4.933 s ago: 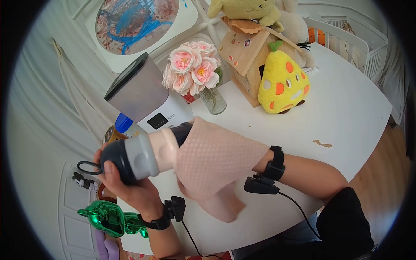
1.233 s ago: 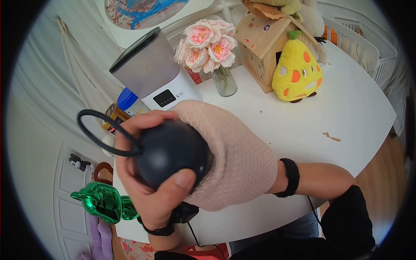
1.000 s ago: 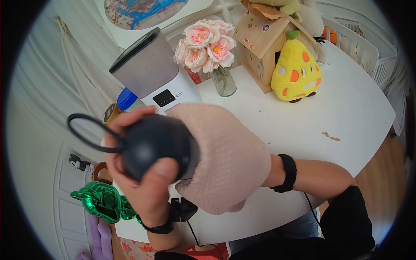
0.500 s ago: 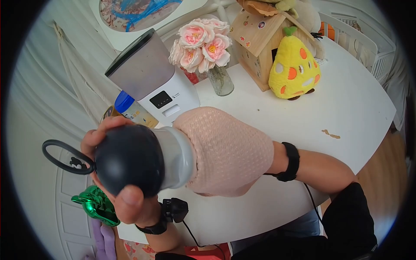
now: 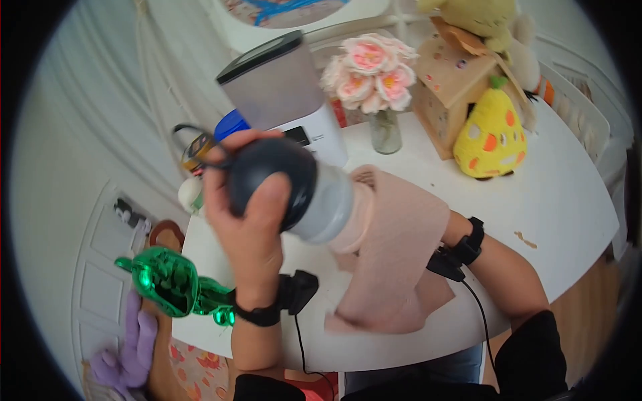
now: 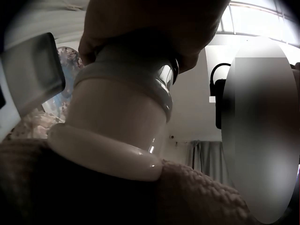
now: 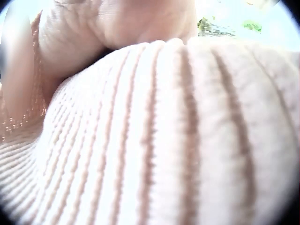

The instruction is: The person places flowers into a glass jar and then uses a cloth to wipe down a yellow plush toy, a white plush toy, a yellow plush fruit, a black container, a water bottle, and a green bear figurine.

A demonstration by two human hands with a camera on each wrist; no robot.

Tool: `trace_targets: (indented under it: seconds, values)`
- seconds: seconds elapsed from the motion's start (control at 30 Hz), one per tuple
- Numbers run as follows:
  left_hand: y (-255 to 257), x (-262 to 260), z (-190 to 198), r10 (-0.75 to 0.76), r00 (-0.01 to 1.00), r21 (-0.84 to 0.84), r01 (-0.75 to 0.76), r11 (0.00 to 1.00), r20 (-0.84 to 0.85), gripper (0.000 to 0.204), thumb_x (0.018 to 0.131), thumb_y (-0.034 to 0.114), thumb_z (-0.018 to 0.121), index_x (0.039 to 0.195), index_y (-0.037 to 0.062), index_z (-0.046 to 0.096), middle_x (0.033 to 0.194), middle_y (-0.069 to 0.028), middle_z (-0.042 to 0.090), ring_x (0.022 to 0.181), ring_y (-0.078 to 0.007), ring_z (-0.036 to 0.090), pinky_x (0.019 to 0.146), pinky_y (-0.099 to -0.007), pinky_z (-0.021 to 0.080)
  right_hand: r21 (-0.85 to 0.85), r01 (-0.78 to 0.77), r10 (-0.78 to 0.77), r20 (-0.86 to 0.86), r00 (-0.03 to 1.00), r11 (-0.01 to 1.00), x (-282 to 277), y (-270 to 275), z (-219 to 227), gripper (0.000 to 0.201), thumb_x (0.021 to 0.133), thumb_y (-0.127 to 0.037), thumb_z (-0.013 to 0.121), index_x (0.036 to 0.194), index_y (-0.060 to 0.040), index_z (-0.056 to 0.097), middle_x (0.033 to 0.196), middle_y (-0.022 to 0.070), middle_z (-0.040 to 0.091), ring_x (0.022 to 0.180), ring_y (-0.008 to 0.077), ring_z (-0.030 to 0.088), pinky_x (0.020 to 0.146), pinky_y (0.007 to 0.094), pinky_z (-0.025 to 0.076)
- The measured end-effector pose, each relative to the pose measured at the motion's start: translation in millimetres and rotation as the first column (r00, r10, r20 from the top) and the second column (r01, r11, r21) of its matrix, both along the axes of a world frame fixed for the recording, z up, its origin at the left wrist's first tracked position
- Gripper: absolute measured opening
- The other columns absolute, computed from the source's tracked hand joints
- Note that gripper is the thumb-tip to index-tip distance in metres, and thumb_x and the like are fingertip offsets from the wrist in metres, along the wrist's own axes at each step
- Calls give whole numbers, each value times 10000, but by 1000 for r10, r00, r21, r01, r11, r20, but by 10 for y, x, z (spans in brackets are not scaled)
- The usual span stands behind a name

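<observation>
My left hand (image 5: 251, 214) grips the dark domed cap of a bottle (image 5: 326, 204), thumb on the near side. A loop strap sticks out past the fingers. Below the cap the bottle has a grey band, then a cream band, also seen in the left wrist view. A pink textured cloth (image 5: 404, 247) wraps the bottle's other end, one part hanging loose toward the table's front. My right hand (image 7: 117, 26) holds the cloth around that end; its fingers are hidden in the head view. The bottle is tilted, held above the white table (image 5: 555, 200).
Behind the bottle stand a grey-and-white dispenser (image 5: 274, 87), a vase of pink flowers (image 5: 386, 130), a wooden house (image 5: 448, 100) and a yellow pear plush (image 5: 491, 137). A shiny green figure (image 5: 167, 281) is at the left edge. Cables hang from both wrist cameras.
The cloth, bunched over the bottle half a second ago, now hangs loose in front and bares the cream band. The left hand keeps its grip on the cap. The head view has shifted.
</observation>
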State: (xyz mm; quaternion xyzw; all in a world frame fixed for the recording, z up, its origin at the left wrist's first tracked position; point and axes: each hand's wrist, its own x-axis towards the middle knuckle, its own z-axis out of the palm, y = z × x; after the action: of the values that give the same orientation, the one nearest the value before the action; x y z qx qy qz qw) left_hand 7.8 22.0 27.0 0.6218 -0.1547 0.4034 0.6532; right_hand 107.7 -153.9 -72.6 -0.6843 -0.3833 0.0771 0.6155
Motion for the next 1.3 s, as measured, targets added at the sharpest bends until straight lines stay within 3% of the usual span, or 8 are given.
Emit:
trace_targets:
  seconds: [0.17,0.27,0.43,0.87,1.07,1.13,1.2,1.3]
  values:
    - [80,105,-31,370,929,248,-361,899,12,486,730,124,825,1134,24,573,1027,-95,636,942,-207,649,834,-325,531,-59,-265,270,112,956,963,270,28,-392,525,866,-335,736,1277,-38,597,1324,147,597,1279,293,529,1112,406,375]
    - [361,246,-95,550,835,375,-509,774,-1,477,709,137,821,1102,12,581,1017,-124,609,944,-273,624,835,-366,511,-473,-178,219,32,975,863,305,-144,-858,593,864,-321,748,1343,-20,569,1407,159,562,1317,308,506,1134,382,358]
    - [813,505,-337,727,685,465,-629,623,-46,447,712,180,814,1064,0,604,1092,-174,538,1005,-358,557,895,-435,461,-609,-233,261,-45,964,758,191,-129,-768,617,860,-291,769,1378,-31,561,1442,159,541,1331,301,497,1144,368,350]
    - [1257,727,-713,772,623,507,-629,590,-125,443,697,222,826,1036,-1,650,1042,-168,599,958,-337,617,863,-412,501,-625,-242,214,-121,969,742,191,-74,-725,573,847,-278,783,1331,-32,603,1413,165,568,1310,291,520,1123,364,374]
    - [1320,679,-634,548,758,232,-496,837,-355,471,721,208,801,1086,-23,614,1009,-164,664,876,-282,658,831,-372,522,-596,-256,276,-60,959,761,153,-49,-712,483,868,-324,737,1240,-27,659,1331,190,617,1223,325,571,1062,372,422]
    - [1428,719,-699,608,729,280,-541,793,-314,517,730,219,807,1124,-33,586,1018,-151,654,903,-249,647,845,-355,517,-604,-247,278,-43,960,758,153,-31,-709,481,870,-326,734,1239,-27,660,1331,191,617,1219,327,573,1060,372,424]
    - [1504,733,-705,827,527,512,-663,545,-198,544,715,214,818,1133,-37,576,1037,-129,649,936,-206,632,862,-314,506,-617,-235,280,-25,960,751,161,-22,-727,479,871,-329,731,1237,-27,661,1331,191,618,1215,329,575,1058,372,425]
    - [1483,688,-652,704,653,433,-569,699,-280,553,726,179,785,1169,-53,549,1066,-136,644,971,-209,625,880,-308,497,-602,-240,283,-24,959,761,182,-19,-795,492,872,-335,730,1246,-24,656,1337,194,613,1221,330,570,1063,368,421]
